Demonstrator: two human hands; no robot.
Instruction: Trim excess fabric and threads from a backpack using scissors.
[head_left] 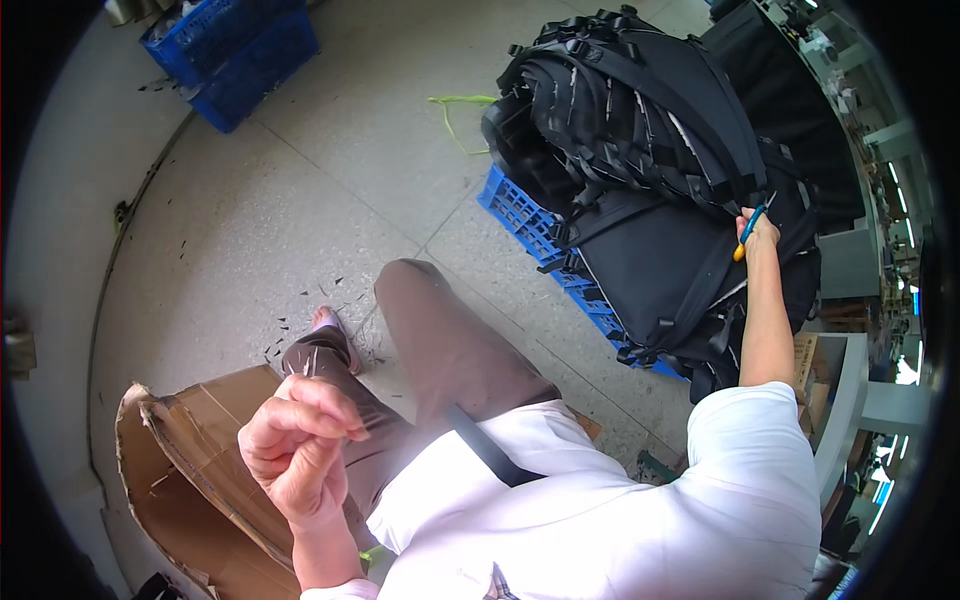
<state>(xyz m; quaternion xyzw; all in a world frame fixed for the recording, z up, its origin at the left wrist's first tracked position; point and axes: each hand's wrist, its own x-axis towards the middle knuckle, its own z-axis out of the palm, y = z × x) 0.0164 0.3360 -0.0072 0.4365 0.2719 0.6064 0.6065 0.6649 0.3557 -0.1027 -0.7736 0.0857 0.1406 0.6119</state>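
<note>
My right hand (760,232) is stretched out to the far right, closed around blue-and-yellow thread snips (751,232). It is at the edge of a pile of black backpacks (650,260), touching or right beside a strap. The backpacks have many straps and buckles, with pale thread ends along some seams. Nearer to me, my left hand (305,445) is raised over my lap with the fingers pinched together. Thin pale wisps show above its fingertips, too small to name. A short black strip (490,447) lies across my white shirt at the waist.
Under the backpacks stands a blue plastic crate (520,213). An open cardboard box (215,440) is on the left, beside my leg. Blue crates (235,60) stand at the far left. Black scraps (283,322) litter the floor, and a grey table frame (848,420) is at the right.
</note>
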